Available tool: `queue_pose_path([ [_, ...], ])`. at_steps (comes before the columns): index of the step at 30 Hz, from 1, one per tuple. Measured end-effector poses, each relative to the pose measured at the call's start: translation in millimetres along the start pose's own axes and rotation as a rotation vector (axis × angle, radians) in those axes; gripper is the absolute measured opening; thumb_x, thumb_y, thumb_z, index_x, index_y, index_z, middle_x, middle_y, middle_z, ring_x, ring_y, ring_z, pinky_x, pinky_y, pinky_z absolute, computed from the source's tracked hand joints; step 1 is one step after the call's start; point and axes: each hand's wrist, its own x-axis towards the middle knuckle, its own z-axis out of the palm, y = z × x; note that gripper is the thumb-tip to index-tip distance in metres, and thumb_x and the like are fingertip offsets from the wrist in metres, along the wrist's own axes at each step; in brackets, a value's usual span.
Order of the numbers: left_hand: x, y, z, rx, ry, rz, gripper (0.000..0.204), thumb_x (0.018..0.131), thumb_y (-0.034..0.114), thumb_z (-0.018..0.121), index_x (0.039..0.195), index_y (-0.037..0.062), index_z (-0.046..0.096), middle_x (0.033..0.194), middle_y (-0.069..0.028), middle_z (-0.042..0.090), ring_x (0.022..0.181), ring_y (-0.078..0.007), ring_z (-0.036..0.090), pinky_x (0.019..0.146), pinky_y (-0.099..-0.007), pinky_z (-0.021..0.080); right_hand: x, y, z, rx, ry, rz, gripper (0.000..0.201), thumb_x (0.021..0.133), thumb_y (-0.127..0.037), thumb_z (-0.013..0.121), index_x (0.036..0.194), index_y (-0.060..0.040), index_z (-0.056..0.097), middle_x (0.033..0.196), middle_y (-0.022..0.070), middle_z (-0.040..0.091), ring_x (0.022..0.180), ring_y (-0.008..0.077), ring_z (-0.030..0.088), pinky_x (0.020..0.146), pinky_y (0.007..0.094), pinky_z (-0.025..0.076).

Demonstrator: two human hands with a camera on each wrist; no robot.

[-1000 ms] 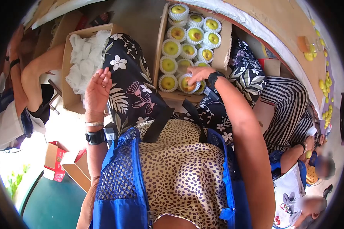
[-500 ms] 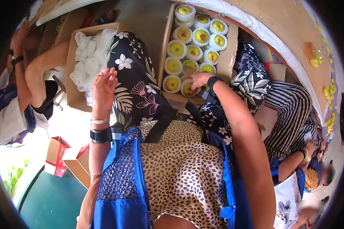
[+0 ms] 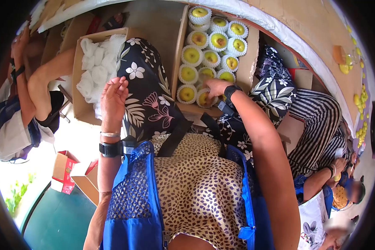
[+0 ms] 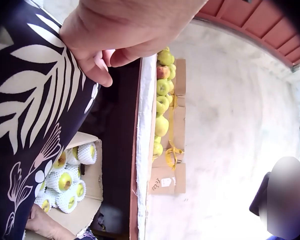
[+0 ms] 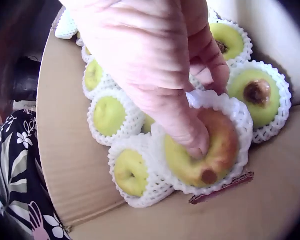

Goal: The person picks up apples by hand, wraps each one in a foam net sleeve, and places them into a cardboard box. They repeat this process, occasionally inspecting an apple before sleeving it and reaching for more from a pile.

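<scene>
Right hand (image 3: 214, 86) is down in the fruit box (image 3: 180, 62), fingers curled over a netted apple (image 5: 205, 150) at the box's near edge, thumb pressed into the fruit's top (yellow with a reddish blush, white foam net around it). That apple sits in the near row, touching another netted green apple (image 5: 131, 172) on its left and one with a brown calyx (image 5: 257, 97) on the far side. Rest of the box is packed with netted green apples (image 3: 208, 39) in rows up to the far edge.

Left hand (image 3: 113, 98) is raised, holding nothing, fingers loosely spread and slightly bent, just beside the floral-print knee (image 3: 143, 83) and near the second carton (image 3: 81, 108) full of empty white foam nets (image 3: 96, 62). Left wrist view shows the fingers hanging relaxed against the floral fabric.

Loose yellow-green apples (image 4: 161, 107) lie along a cardboard-lined ledge behind the box. Another person in a striped top (image 3: 316, 125) sits to the right; a red-and-white small carton (image 3: 62, 173) is on the floor at left.
</scene>
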Motion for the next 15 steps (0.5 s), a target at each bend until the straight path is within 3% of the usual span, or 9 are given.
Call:
queue_pose_path([
  [5, -0.5, -1.5, 1.3, -0.008, 0.014, 0.000, 0.009, 0.089, 0.009, 0.050, 0.096, 0.0053, 0.054, 0.103, -0.0095, 0.061, 0.092, -0.0146, 0.060, 0.076, -0.0226, 0.050, 23.3, 18.3, 18.7, -0.159, 0.027, -0.027, 0.070, 0.062, -0.021, 0.074, 0.124, -0.0054, 0.047, 0.109, 0.0143, 0.057, 0.086, 0.0254, 0.061, 0.053, 0.0336, 0.052],
  [8, -0.1, 1.5, -0.9, 0.004, 0.002, -0.003, 0.009, 0.089, 0.007, 0.049, 0.096, 0.0054, 0.054, 0.104, -0.0099, 0.061, 0.092, -0.0146, 0.060, 0.077, -0.0222, 0.049, -2.9, -3.2, -3.2, 0.044, -0.106, 0.099, 0.072, 0.062, -0.023, 0.074, 0.125, -0.0064, 0.046, 0.113, 0.0144, 0.056, 0.089, 0.0255, 0.060, 0.065, 0.0335, 0.052],
  [9, 0.1, 2.6, -0.6, 0.016, 0.003, -0.008, 0.009, 0.088, 0.007, 0.049, 0.096, 0.0053, 0.054, 0.105, -0.0100, 0.060, 0.092, -0.0146, 0.060, 0.077, -0.0223, 0.049, 1.6, 7.7, -3.3, 0.042, -0.110, 0.025, 0.073, 0.062, -0.027, 0.074, 0.126, -0.0068, 0.045, 0.116, 0.0146, 0.055, 0.092, 0.0244, 0.058, 0.072, 0.0328, 0.050],
  [12, -0.7, 0.4, -4.6, 0.007, -0.008, -0.031, 0.010, 0.088, 0.006, 0.048, 0.097, 0.0046, 0.053, 0.106, -0.0102, 0.060, 0.092, -0.0145, 0.060, 0.077, -0.0224, 0.050, 17.6, 30.1, 2.4, 0.144, -0.053, 0.069, 0.074, 0.061, -0.030, 0.073, 0.127, -0.0103, 0.045, 0.113, 0.0116, 0.056, 0.091, 0.0227, 0.058, 0.064, 0.0341, 0.050],
  [15, 2.6, 9.1, -6.9, -0.038, -0.065, -0.075, 0.013, 0.087, 0.004, 0.049, 0.100, 0.0050, 0.052, 0.107, -0.0114, 0.059, 0.091, -0.0152, 0.060, 0.074, -0.0229, 0.049, 3.9, 16.2, -8.9, 0.203, -0.039, 0.138, 0.072, 0.064, -0.033, 0.072, 0.127, -0.0089, 0.044, 0.122, 0.0111, 0.051, 0.098, 0.0230, 0.055, 0.072, 0.0332, 0.049],
])
